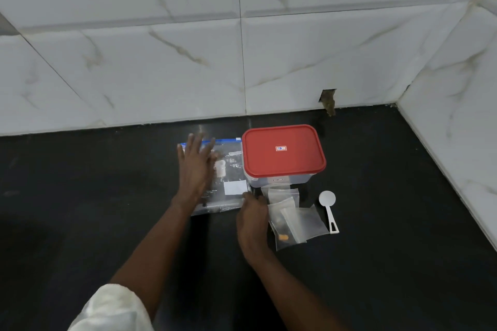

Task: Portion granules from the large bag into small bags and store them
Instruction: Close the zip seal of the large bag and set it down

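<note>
On a black, glossy counter (pixel 107 196), a large clear plastic bag with a blue zip strip along its far edge (pixel 234 166) lies flat. It carries a white rectangular label near its front right corner. The left hand (pixel 195 169) is spread over the left part of this bag, fingers straight and apart, slightly blurred; whether the palm presses the plastic cannot be told. The right hand (pixel 252 216) sits at the bag's near right corner with fingers curled downward. Whether it pinches the corner cannot be told.

Just right of the bag, touching its edge, stands a clear rectangular plastic box with a red lid (pixel 283 153), the lid on. In front of the box lies a loose pile of small clear plastic bags (pixel 298 219), overlapping one another; one holds a small orange piece. A white plastic scoop (pixel 329 211) lies just beside the pile on its right, bowl toward the wall.

Behind stands a white marble-patterned tiled wall (pixel 161 62), with a broken notch (pixel 328 101) at its base. A white sleeve (pixel 113 309) covers the left upper arm.
</note>
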A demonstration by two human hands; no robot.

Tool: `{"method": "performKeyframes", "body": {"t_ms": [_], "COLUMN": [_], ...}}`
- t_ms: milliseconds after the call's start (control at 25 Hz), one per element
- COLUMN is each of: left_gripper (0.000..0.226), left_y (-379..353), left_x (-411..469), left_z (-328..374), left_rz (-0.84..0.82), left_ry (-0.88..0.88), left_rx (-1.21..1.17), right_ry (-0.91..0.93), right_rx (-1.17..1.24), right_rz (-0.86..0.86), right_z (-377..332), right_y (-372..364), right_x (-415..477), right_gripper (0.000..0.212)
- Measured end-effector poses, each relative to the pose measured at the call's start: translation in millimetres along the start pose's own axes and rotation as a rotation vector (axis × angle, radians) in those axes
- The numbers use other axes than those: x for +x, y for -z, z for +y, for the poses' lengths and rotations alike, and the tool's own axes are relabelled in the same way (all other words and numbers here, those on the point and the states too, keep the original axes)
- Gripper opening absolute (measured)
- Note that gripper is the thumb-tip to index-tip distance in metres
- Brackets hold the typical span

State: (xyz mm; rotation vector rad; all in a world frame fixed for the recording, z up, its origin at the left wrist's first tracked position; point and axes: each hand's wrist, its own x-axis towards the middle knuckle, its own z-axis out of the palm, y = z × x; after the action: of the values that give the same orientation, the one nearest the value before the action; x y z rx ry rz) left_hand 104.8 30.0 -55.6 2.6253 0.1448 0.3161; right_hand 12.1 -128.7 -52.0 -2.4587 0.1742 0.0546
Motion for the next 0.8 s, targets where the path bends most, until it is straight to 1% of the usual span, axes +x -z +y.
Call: {"method": "performKeyframes", "body": {"t_ms": [40,80,160,240,360,440,560,640,680,720,760,800], "left_gripper": [0.064,0.071,0.077,0.08,0.083,0.087,0.099,0.101,0.099,0.096,0.093,0.092], "left_y": [-4.2,-9.9,-20.5,-25.7,-24.3,-23.6,-23.5,-18.1,-13.5,-9.2,-6.1,-5.1], "left_x": [-7.0,-11.6,-18.8,-19.0,-13.6,-13.6,-13.8,-13.2,-13.4,-15.4,-20.4,-28.2], "left_z": [6.3,8.1,9.6,5.6,4.8,6.2,10.6,14.5,17.1,19.5,21.9,24.2], "left_rz": [-0.098,-0.181,-0.297,-0.356,-0.373,-0.373,-0.35,-0.325,-0.303,-0.285,-0.272,-0.256], "left_ry": [-0.078,-0.097,-0.083,-0.074,-0.064,-0.066,-0.072,-0.063,-0.042,-0.015,0.015,0.032], "left_rx": [0.144,0.209,0.264,0.289,0.282,0.292,0.283,0.272,0.263,0.252,0.243,0.241], "right_ry": [0.018,0.037,0.044,0.05,0.076,0.204,0.338,0.379,0.441,0.489,0.499,0.462], "right_rx": [-0.005,-0.003,0.021,0.036,0.051,0.04,0.035,0.048,-0.011,-0.055,-0.09,-0.095], "right_rz": [0.019,0.037,0.033,0.003,-0.044,-0.065,-0.071,-0.137,-0.167,-0.161,-0.111,-0.035], "right_z": [0.0,0.6,-0.5,-0.3,0.3,8.2,21.6,29.1,36.1,40.6,44.3,47.2], "right_y": [-1.4,-2.7,0.0,4.7,11.4,6.6,9.3,18.8,19.8,23.0,26.7,30.6], "right_x": [-2.5,-3.1,-5.7,-12.2,-33.6,-49.8,-66.4,-71.8,-72.8,-72.8,-70.8,-67.7], "right_gripper": [0.036,0.036,0.036,0.036,0.036,0.043,0.052,0.049,0.048,0.048,0.046,0.045]}}
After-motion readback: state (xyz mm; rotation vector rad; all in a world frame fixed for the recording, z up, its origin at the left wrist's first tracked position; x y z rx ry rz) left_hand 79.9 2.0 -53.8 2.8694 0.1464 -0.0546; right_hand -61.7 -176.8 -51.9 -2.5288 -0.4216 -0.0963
